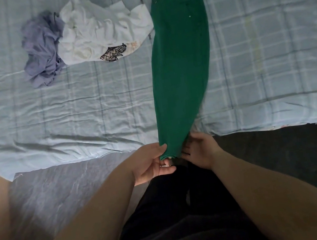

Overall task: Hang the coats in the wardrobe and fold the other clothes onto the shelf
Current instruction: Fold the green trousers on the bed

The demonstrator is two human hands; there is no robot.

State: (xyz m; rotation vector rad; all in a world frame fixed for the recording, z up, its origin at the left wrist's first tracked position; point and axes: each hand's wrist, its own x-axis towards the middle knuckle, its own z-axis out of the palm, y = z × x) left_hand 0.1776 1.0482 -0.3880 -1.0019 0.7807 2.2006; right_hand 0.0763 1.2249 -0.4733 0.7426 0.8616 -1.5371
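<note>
Green trousers (180, 61) lie lengthwise on the bed, folded leg on leg, waistband at the far end and hems hanging over the near edge. My left hand (152, 162) pinches the hem from the left, thumb on top. My right hand (200, 150) holds the same hem from the right, its fingers partly hidden behind the cloth. A crumpled white garment with a black print (99, 32) and a crumpled lilac garment (42, 48) lie in a heap on the far left of the bed.
The bed carries a pale blue checked cover (60, 114), whose near edge runs across the middle of the view. A grey sheet (61, 192) hangs down below it on the left. Dark floor (292, 151) lies on the right. My dark-clothed legs stand against the bed.
</note>
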